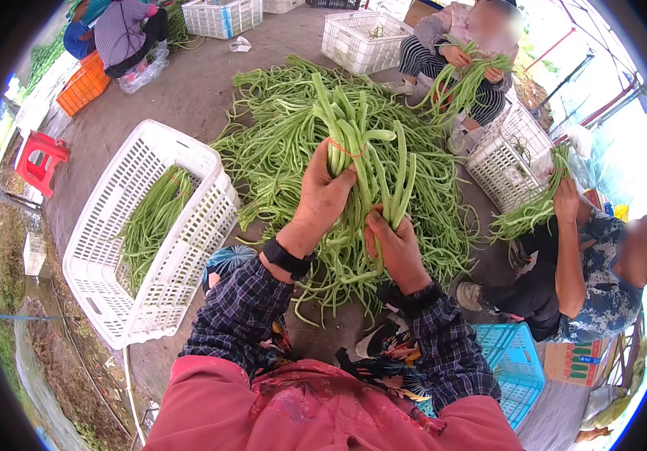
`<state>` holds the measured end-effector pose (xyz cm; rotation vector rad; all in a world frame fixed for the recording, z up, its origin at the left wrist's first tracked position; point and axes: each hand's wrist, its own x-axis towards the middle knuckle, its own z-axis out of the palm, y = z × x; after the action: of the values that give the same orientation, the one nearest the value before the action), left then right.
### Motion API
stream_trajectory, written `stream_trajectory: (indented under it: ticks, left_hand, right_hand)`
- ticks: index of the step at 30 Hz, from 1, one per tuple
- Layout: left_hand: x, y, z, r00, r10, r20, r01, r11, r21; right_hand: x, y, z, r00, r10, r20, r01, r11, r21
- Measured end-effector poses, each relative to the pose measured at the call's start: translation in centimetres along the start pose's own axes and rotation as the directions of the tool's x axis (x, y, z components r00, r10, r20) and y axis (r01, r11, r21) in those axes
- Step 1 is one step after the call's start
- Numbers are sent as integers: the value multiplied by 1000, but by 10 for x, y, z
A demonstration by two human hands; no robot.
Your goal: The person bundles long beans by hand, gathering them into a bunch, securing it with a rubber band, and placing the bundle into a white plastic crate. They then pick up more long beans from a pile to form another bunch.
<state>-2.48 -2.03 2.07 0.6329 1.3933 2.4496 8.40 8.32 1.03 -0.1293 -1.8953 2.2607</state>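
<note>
My left hand (pixel 319 197) is wrapped round a bundle of long green beans (pixel 347 120), held upright above the pile. A red rubber band (pixel 347 150) circles the bundle near its upper end. Close beside it, my right hand (pixel 397 246) pinches a few long bean stalks (pixel 401 177) that lean apart from the bundle, thumb pressed on them. Beneath both hands spreads a large heap of loose long beans (pixel 278 173). The lower part of the bundle hangs down between my hands, overlapping the heap.
On the left, a white crate (pixel 188 263) holds banded beans (pixel 156 218). A blue crate (pixel 515 361) stands at my right side. Two people on the right hold beans (pixel 537 203), a white crate (pixel 500 169) between them. Farther left are a red stool (pixel 41 161) and an orange crate (pixel 83 84).
</note>
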Motion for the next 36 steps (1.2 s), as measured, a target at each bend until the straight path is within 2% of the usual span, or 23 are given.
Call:
stream_trajectory:
  ticks: [4, 6, 7, 9, 10, 12, 14, 16, 19, 20, 23, 27, 29, 31, 35, 36]
  left_hand:
    - [0, 3, 1, 999, -28, 33, 28, 999, -17]
    - [1, 13, -1, 990, -47, 129, 33, 994, 108]
    - [-7, 14, -1, 990, -59, 126, 46, 993, 106]
    - [-9, 16, -1, 980, -55, 191, 4, 966, 258]
    - [-10, 14, -3, 980, -60, 192, 9, 966, 258]
    - [-10, 7, -4, 938, -13, 346, -98, 948, 302]
    - [-13, 10, 2, 929, -54, 366, -38, 970, 242]
    - [-13, 12, 6, 939, -139, 315, 82, 979, 187]
    - [-3, 4, 5, 948, -174, 266, 134, 978, 160]
    - [-3, 4, 5, 949, -173, 262, 133, 978, 161]
    - [-3, 5, 6, 970, -151, 191, 97, 959, 265]
    - [-2, -2, 6, 985, -104, 138, 80, 982, 169]
    - [-3, -6, 6, 988, -92, 128, 74, 987, 140]
    - [-3, -9, 6, 980, -167, 111, 154, 981, 118]
    - [-1, -18, 13, 979, -190, 80, 186, 981, 48]
    - [-2, -20, 15, 972, -230, 55, 231, 973, -24]
  right_hand:
    - [-6, 2, -8, 1000, 10, -17, -9, 1000, 9]
    - [-7, -5, -13, 1000, 22, -6, -22, 1000, -7]
    - [-15, -10, -14, 999, 44, 15, -45, 998, 42]
    - [-18, -10, -22, 994, 83, 69, -88, 993, 80]
    - [-18, -14, -20, 994, 86, 66, -91, 992, 82]
    - [-17, -28, -13, 993, 110, -37, -105, 986, 127]
    - [-12, -30, -12, 997, 67, -29, -63, 992, 108]
    - [-6, -31, -7, 981, 80, -175, -70, 995, 64]
    - [9, -31, -6, 981, 20, -193, -16, 1000, 25]
    - [11, -30, -6, 983, -22, -184, 19, 1000, -18]
    - [17, -30, -9, 984, 15, -176, -30, 996, -85]
    - [15, -34, -4, 982, 37, -186, -67, 986, -155]
    - [13, -27, -3, 971, 19, -240, -80, 966, -245]
    - [14, -13, -3, 969, -4, -245, -57, 969, -239]
    - [11, -2, -3, 962, -26, -271, -30, 980, -198]
    - [9, -1, -3, 959, -18, -283, -31, 986, -165]
